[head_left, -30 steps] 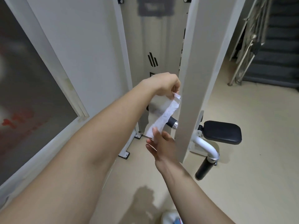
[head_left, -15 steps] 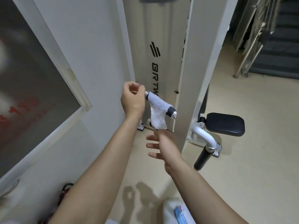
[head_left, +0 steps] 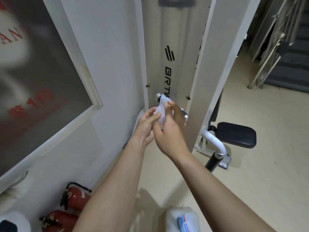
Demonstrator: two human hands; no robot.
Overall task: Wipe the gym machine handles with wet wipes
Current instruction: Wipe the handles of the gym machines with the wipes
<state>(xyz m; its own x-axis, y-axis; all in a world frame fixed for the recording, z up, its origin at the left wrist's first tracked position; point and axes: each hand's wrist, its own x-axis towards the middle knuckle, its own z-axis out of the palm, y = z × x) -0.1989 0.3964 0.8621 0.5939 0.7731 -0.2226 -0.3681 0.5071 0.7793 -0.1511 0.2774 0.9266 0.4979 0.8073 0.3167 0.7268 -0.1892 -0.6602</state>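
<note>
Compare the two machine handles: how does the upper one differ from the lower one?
The upper handle has a wet wipe draped over it and both hands at it; the lower handle is bare and untouched. The upper one lies nearly level, while the lower slants down. Both have dark grips with metal collars.

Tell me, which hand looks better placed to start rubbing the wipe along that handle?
Probably the right hand: its fingers already arch over the wet wipe draped on the handle, ready to close around it. The left hand sits lower, only touching the wipe's hanging end.
</note>
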